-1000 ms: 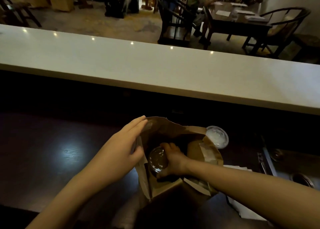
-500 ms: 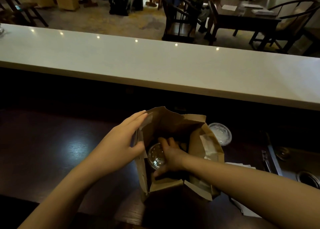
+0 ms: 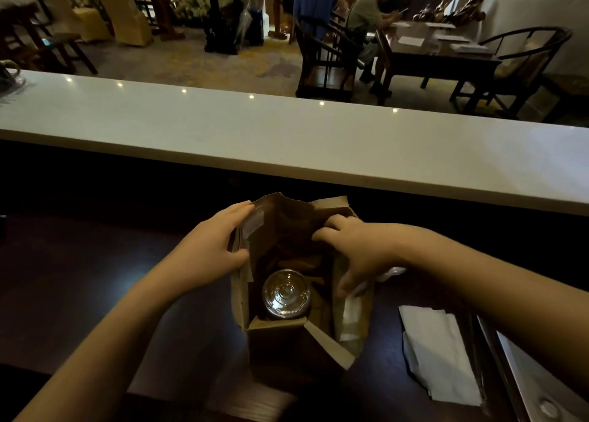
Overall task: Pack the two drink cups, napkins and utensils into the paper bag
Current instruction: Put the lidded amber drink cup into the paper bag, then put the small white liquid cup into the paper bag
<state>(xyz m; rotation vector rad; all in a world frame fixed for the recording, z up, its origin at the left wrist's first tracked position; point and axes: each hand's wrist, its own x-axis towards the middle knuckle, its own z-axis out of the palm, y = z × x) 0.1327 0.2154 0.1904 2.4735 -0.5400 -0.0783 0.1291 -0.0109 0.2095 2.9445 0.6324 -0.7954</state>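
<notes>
A brown paper bag [image 3: 277, 342] stands open on the dark counter in front of me. Inside it, near its front, one drink cup [image 3: 286, 294] with a clear domed lid stands upright. My left hand [image 3: 216, 249] grips the bag's left rim, thumb inside and fingers outside. Over the bag's right rim is my right hand [image 3: 360, 249], fingers spread and nothing in it. A sliver of the second cup's clear lid [image 3: 393, 272] shows just behind that hand. White napkins [image 3: 436, 351] lie to the bag's right. I cannot make out the utensils.
A raised white bar top [image 3: 287, 134] runs across just behind the bag. A metal sink edge [image 3: 529, 377] sits at the far right, next to the napkins. Beyond the bar are dark chairs, a table and seated people.
My right hand has let go of the cup inside the bag and risen out to the bag's right rim. The left hand stays on the left rim.
</notes>
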